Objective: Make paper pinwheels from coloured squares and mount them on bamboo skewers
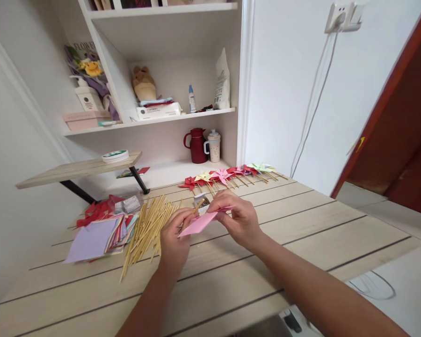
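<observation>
A pink sheet of paper (200, 223) is held above the table between my two hands, seen nearly edge-on. My left hand (176, 234) is closed on its left side, and the tip of a thin wooden stick (198, 206) shows by those fingers. My right hand (236, 219) pinches the paper's right end between thumb and fingers. Behind the hands stands a small open box (201, 200) with dark little pieces in it. To the left lies a heap of wooden sticks (148, 229), beside a stack of coloured paper sheets (87, 241).
Finished paper pinwheels (221, 176) on sticks lie in a row along the table's back edge. A raised wooden stand (80, 168) with black legs is at the back left. On the shelf behind are a red jug (197, 146) and a cup (214, 146).
</observation>
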Demonstrator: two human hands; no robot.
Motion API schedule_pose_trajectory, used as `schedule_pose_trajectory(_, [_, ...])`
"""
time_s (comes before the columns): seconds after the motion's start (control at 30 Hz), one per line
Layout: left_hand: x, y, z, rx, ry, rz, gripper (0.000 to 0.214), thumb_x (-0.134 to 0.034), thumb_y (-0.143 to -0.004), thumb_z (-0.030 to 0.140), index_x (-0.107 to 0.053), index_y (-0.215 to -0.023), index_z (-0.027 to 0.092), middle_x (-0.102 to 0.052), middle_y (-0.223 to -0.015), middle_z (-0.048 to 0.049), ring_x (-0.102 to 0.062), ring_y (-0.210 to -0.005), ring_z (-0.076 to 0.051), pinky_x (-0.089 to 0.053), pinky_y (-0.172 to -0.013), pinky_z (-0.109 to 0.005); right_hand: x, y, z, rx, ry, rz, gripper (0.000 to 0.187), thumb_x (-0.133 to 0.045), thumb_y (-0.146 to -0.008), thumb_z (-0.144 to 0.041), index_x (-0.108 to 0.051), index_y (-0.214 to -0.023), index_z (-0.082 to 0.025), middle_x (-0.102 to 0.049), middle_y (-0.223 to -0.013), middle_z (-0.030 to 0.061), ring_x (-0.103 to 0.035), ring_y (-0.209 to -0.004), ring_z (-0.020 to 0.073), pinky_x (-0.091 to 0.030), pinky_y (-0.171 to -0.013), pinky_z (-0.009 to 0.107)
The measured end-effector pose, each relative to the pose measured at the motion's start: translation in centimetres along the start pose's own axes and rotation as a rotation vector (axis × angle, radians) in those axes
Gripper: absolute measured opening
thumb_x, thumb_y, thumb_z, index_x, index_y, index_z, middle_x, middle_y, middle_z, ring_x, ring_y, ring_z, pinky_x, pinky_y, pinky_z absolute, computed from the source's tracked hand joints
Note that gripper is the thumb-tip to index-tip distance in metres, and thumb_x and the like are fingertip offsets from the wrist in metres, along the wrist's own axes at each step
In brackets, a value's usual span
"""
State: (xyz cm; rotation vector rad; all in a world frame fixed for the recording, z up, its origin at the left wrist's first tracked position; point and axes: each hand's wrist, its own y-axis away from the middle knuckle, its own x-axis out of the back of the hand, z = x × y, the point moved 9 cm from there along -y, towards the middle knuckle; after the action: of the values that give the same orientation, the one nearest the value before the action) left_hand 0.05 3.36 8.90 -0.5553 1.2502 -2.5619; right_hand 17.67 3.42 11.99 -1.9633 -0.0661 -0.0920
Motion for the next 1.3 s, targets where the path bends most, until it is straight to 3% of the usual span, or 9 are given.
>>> schedule_pose_trajectory(0.23, [0.3, 0.2, 1.8, -0.174, -0.098, 0.021, 0.013, -0.064, -0.092, 0.025, -0.076, -0.096, 0.022, -0.077, -0.095, -0.0074, -0.072, -0.089, -0.021, -0.059, -0.08, -0.035, 0.1, -0.1, -0.3, 0.01, 0.002, 0.001, 0.007, -0.067, -0.095, -0.026, -0.073, -0.09, -0.025, -0.071, -0.078, 0.004, -0.064, -0.076, 0.02, -0.055, -0.07, 0.037])
schedule_pose_trajectory(0.77, [1.2, 0.7, 2.6, -0.248, -0.166, 0.12, 0.01, -0.074, -0.086, 0.022, -0.073, -0.095, 0.023, -0.076, -0.097, -0.006, -0.072, -0.092, -0.021, -0.058, -0.084, -0.037, 0.1, -0.1, -0.6, 0.033, 0.012, -0.009, 0.007, -0.068, -0.093, -0.023, -0.073, -0.09, -0.026, -0.073, -0.078, 0.0034, -0.065, -0.075, 0.0202, -0.054, -0.071, 0.039])
schedule_pose_trajectory(1.13, [1.4, 0.4, 2.1, -0.162, -0.169, 0.157, 0.012, -0.064, -0.093, 0.024, -0.075, -0.092, 0.021, -0.077, -0.093, -0.0065, -0.073, -0.088, -0.02, -0.059, -0.081, -0.033, -0.1, -0.1, -0.6, 0.052, 0.033, -0.026, 0.008, -0.067, -0.093, -0.02, -0.072, -0.091, -0.026, -0.074, -0.079, 0.003, -0.065, -0.075, 0.0201, -0.055, -0.072, 0.039])
schedule_pose_trajectory(1.3, [1.0, 0.4, 1.6, -0.135, -0.109, 0.096, 0.014, -0.061, -0.095, 0.023, -0.075, -0.093, 0.021, -0.077, -0.094, -0.0061, -0.072, -0.089, -0.019, -0.059, -0.082, -0.032, 0.0, -0.1, -0.6, 0.057, 0.039, -0.02, 0.01, -0.067, -0.092, -0.018, -0.072, -0.091, -0.026, -0.074, -0.078, 0.0029, -0.065, -0.074, 0.0201, -0.055, -0.071, 0.04])
